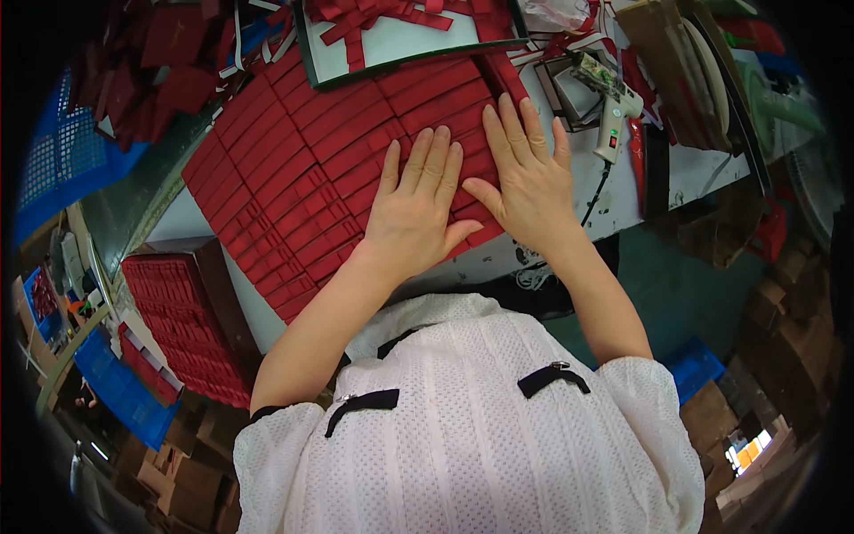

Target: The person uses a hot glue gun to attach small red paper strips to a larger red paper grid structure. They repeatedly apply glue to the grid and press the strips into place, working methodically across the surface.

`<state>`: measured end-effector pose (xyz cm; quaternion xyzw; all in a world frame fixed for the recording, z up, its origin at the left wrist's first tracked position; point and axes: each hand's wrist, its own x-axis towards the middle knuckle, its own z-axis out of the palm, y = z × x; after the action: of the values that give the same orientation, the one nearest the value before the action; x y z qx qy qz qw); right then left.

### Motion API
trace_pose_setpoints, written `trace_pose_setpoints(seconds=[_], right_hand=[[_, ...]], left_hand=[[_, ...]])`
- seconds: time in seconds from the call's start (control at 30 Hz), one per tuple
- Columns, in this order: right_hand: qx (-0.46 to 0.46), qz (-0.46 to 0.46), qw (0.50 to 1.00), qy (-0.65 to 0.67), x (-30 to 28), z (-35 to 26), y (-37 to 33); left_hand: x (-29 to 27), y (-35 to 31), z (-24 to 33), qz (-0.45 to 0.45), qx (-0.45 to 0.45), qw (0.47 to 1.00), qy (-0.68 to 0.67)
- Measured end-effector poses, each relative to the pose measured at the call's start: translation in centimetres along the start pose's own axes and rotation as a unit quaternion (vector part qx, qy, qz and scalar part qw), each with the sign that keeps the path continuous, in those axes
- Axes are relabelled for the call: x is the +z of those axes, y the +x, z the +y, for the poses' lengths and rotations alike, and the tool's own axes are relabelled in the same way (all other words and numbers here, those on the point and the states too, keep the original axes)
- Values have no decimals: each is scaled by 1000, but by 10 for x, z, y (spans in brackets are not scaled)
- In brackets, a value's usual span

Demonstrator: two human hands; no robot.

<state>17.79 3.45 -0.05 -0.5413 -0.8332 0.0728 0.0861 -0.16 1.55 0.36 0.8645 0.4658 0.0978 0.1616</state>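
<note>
Rows of small red boxes (311,129), packed tightly side by side, cover much of the white table. My left hand (416,200) lies flat on their tops near the middle, fingers stretched forward and holding nothing. Just right of it, my right hand (529,178) rests on the boxes near their right edge, also flat, with fingers spread. The two thumbs point toward each other with a small space between them. Some boxes at the lower left show ribbon bows on top. Parts of the boxes under my palms are hidden.
Beyond the rows stands a dark-rimmed tray (418,60) with red ribbon bows. A glue gun (614,120) with a cord lies at the right. At the left is a carton (191,320) full of red boxes; a blue crate (62,169) holds red pieces. Cardboard (680,80) stands at far right.
</note>
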Motion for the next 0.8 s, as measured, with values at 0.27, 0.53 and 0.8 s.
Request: trace_pose_setpoints(seconds=[0.27, 0.53, 0.8], right_hand=[[72, 203, 955, 203, -6, 9, 18], [114, 178, 965, 157, 2, 0, 46], [112, 194, 954, 198, 8, 2, 46]], left_hand=[[4, -9, 18, 72, -32, 997, 2], [-1, 5, 17, 65, -40, 996, 39], [5, 26, 10, 111, -30, 993, 35]])
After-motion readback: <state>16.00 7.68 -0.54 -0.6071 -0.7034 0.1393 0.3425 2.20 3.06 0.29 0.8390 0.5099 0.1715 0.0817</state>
